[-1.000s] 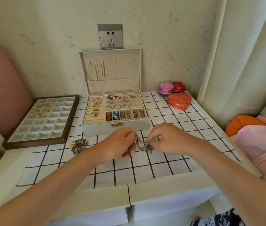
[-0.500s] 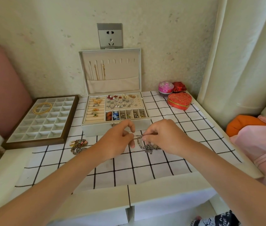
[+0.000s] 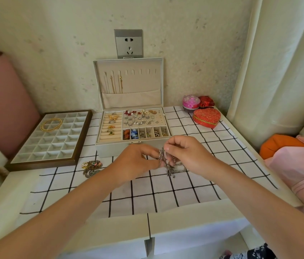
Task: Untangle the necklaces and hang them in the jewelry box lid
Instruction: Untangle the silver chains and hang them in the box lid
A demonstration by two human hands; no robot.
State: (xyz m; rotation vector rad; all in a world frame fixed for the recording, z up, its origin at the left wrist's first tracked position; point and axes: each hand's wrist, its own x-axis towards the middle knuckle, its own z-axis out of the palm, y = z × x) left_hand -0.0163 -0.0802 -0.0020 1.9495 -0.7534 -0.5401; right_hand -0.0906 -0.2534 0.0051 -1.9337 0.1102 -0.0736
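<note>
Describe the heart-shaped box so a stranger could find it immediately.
Start at the open jewelry box against the wall and look right, toward the curtain. Three small containers cluster there; the heart-shaped box is the nearest and largest, red brocade with a gold seam.

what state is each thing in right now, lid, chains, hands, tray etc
jewelry box lid: open, upright, two gold chains hanging on its hooks
silver necklaces: tangled, held above the cloth
left hand: pinching the tangle
right hand: pinching the tangle
second necklace clump: lying on the cloth, untouched
divided tray: holds one gold coil
heart box: closed
</note>
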